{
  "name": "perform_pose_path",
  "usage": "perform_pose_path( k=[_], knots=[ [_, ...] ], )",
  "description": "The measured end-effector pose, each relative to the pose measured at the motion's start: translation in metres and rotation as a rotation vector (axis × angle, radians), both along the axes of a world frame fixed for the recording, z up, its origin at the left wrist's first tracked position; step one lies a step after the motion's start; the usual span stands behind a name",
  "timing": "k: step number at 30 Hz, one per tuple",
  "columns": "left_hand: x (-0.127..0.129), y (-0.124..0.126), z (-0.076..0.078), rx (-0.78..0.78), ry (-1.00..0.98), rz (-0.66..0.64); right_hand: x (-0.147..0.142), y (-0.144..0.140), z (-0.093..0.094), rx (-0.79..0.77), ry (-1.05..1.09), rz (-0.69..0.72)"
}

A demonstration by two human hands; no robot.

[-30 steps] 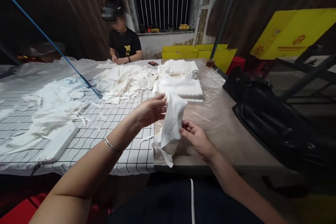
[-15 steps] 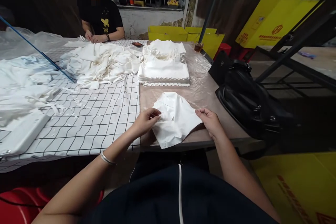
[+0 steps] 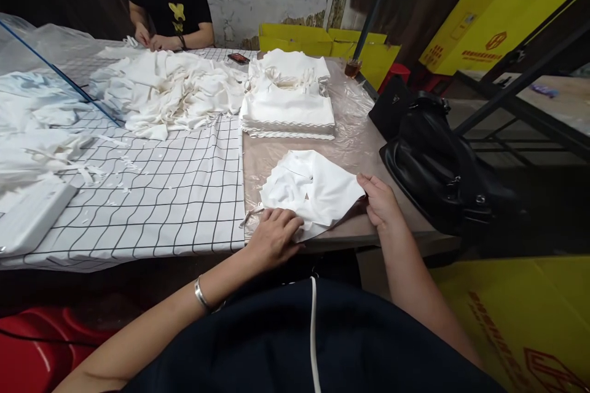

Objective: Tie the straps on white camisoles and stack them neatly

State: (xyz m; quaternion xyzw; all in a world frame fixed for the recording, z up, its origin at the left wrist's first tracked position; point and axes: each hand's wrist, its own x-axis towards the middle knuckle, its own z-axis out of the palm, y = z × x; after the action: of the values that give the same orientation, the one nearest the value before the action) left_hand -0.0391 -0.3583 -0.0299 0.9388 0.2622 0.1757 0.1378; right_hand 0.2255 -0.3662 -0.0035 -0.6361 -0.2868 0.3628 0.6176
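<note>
1. A soft white fabric piece (image 3: 334, 187) with a scalloped left edge lies spread, somewhat wrinkled, on the brown table (image 3: 357, 150) near its front edge, just right of a white cloth with black grid lines (image 3: 193, 196).
2. The right hand (image 3: 380, 199) is at the fabric's right corner, its thumb and fingers clamped on that corner.
3. The left hand (image 3: 275, 236), palm down, touches the near left edge of the fabric; its fingers are bent and close together, but whether they grip cannot be told, since the fingertips are partly hidden.
4. A shiny silver bangle (image 3: 201, 293) circles the left wrist.
5. Beyond the fabric, apart from it, stands a neat stack of folded white textiles (image 3: 288, 113) with wavy edges.
6. Left of the stack, a loose heap of cream-white cloth (image 3: 173, 89) rests on the gridded cloth.
7. At the table's right side sits a black leather-like bag (image 3: 421, 166).
8. Across the table, a person in a black T-shirt (image 3: 168, 3) has both hands together behind the heap.
</note>
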Motion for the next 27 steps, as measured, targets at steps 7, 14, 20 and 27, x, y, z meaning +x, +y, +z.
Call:
perform_pose_path(
  k=[7,14,20,27],
  knots=[
    [0.001,0.005,0.002,-0.272,-0.195,-0.023,0.012,0.000,0.002,-0.009,-0.010,-0.087],
    [0.016,0.032,0.033,-1.305,-0.869,0.256,0.018,0.012,0.017,0.048,0.249,-0.003],
    [0.022,0.062,0.068,-1.594,-0.998,0.158,0.027,0.031,0.033,0.037,0.031,0.081],
    [0.034,0.074,0.103,-1.381,-0.831,-0.010,-0.020,0.044,0.052,0.155,-0.437,0.472]
  ],
)
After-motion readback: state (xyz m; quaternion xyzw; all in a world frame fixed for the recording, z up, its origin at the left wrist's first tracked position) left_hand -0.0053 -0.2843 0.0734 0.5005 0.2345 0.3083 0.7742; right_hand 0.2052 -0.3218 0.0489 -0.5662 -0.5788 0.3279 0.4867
